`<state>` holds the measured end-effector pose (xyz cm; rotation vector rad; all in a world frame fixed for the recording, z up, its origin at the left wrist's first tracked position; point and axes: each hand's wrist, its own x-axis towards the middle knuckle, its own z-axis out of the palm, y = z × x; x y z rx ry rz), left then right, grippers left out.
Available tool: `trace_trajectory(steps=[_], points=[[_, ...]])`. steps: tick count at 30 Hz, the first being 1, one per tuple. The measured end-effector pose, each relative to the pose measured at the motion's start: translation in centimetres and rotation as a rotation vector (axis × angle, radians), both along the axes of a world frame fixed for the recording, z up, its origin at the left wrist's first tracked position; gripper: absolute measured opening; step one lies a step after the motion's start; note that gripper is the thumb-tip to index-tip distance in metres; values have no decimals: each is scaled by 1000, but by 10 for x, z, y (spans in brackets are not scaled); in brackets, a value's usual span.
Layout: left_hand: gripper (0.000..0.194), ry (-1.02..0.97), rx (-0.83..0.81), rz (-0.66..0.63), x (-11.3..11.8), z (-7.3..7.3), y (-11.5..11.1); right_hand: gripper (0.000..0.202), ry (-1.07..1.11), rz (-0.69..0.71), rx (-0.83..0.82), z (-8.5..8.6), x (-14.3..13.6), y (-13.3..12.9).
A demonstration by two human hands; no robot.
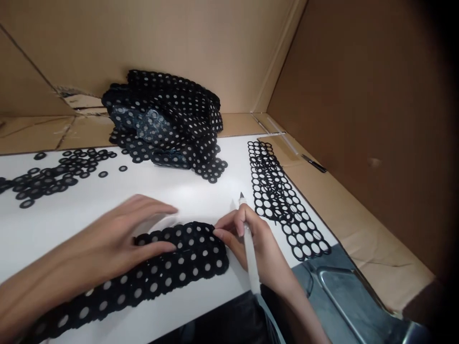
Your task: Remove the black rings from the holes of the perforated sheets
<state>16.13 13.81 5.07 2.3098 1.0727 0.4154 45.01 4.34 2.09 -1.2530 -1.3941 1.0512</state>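
A long black strip [154, 273] dotted with pale round holes lies slantwise across the white table, close to me. My left hand [122, 239] rests over its upper edge, thumb on the strip and fingers spread apart from it. At the strip's right end is my right hand [251, 234], its thumb and index finger at the upper corner. A white pen-like tool [251, 258] with a dark tip is held in the same hand, the tip pointing away from me.
A crumpled heap of dotted black material [168, 119] stands at the back. Loose black rings [64, 174] lie at the left. Black ring lattice [304, 229] covers the table's right side. A dark cutter [314, 163] lies on cardboard [333, 200] beyond it.
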Motion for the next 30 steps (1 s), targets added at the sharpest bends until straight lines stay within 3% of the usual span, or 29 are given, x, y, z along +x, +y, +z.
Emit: trace_trajectory(steps=[1, 3, 7, 10, 15, 18, 22, 26, 30], points=[[53, 19, -96, -81, 18, 0, 6, 38, 4, -1, 10, -1, 0, 0], [45, 14, -266, -206, 52, -2, 15, 38, 19, -17, 23, -2, -1, 0], [29, -11, -440, -245, 87, -2, 13, 42, 94, -146, 33, -2, 0, -2], [25, 37, -467, -195, 86, 2, 2, 43, 197, -305, 11, -1, 9, -9], [42, 128, -311, -101, 75, -4, -14, 66, 209, -188, -171, -1, 32, -31], [26, 135, -231, -146, 72, -8, -20, 50, 80, -183, -164, 3, 37, -43], [13, 83, -227, -231, 73, -1, -23, 31, 96, -87, -187, 4, 35, -53], [14, -8, -286, -194, 72, 1, -20, 10, 89, -32, -199, 1, 31, -63], [23, -23, -353, -142, 71, -6, -17, 3, 142, -23, -175, -1, 26, -62]])
